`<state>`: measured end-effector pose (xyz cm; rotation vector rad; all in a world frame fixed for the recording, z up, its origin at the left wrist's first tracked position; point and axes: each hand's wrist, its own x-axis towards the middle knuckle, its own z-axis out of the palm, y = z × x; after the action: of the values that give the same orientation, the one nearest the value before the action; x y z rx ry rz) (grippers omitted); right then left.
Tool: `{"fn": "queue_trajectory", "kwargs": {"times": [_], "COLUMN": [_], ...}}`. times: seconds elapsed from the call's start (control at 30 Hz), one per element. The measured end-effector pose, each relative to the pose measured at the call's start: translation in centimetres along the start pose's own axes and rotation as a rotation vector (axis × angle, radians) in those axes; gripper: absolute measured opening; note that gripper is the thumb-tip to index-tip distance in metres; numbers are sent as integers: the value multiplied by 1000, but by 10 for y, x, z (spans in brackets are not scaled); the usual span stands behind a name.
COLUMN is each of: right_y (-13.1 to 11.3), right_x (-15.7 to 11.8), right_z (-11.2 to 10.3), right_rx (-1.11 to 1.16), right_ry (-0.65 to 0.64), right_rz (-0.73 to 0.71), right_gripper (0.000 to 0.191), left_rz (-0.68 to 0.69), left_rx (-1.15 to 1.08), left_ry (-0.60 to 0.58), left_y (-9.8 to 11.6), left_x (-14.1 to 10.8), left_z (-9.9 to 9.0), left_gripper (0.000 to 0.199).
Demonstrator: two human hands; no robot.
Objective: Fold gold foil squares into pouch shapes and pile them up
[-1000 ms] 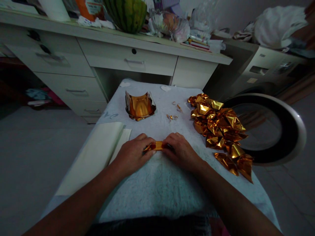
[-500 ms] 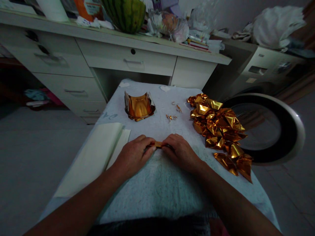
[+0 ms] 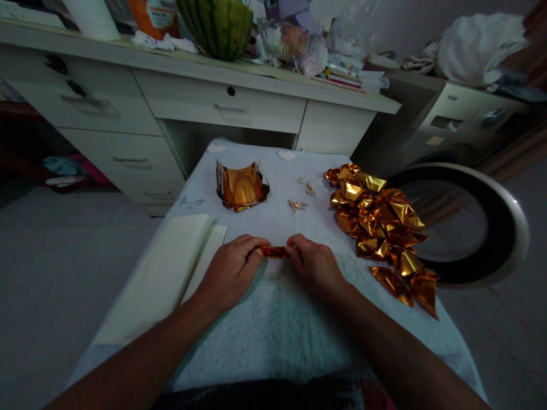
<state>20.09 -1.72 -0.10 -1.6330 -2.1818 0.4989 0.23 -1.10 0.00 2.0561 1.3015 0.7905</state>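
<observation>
Between my hands a narrow strip of shiny copper-gold foil (image 3: 274, 252) is stretched level, just above the cloth. Fingers and thumb of my left hand (image 3: 234, 267) pinch its left end; my right hand (image 3: 317, 265) pinches the right end. Beyond them stands a curved stack of gold foil sheets (image 3: 243, 185). Small twisted gold ties (image 3: 297, 205) lie to its right. A heap of folded gold foil pieces (image 3: 376, 210) covers the table's right side. Folded cream paper (image 3: 171, 267) lies left of my left hand.
A pale blue cloth (image 3: 277, 336) covers the small table. Behind it stands a white drawer desk (image 3: 265, 111) with a watermelon (image 3: 216, 28) and clutter on top. At right, a washing machine's round door (image 3: 508, 228) hangs open beside the table.
My hands have moved slightly apart, and more of the foil strip shows between them. Its visible face now looks redder and shinier. Everything else on the table stays put.
</observation>
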Motion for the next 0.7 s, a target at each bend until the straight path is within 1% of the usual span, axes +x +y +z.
{"fn": "queue_trajectory", "kwargs": {"times": [0.1, 0.23, 0.4, 0.53, 0.63, 0.7], "right_y": [1, 2, 0, -3, -3, -3], "right_x": [-2, -3, -2, -2, -2, -3], "right_z": [1, 2, 2, 2, 3, 4], "right_rx": [107, 164, 163, 138, 111, 95], "right_ry": [34, 43, 24, 6, -21, -29], "right_rz": [-46, -103, -74, -68, -82, -89], "right_gripper": [12, 12, 6, 8, 10, 14], "left_rz": [-2, -3, -3, -62, -115, -109], "left_rx": [93, 205, 259, 312, 372, 396], "left_ry": [-19, -39, -53, -51, -94, -119], "left_y": [-2, -4, -4, 0, 3, 3], "left_x": [0, 0, -1, 0, 0, 0], "left_z": [3, 6, 8, 8, 7, 6], "left_gripper": [33, 35, 37, 34, 31, 30]}}
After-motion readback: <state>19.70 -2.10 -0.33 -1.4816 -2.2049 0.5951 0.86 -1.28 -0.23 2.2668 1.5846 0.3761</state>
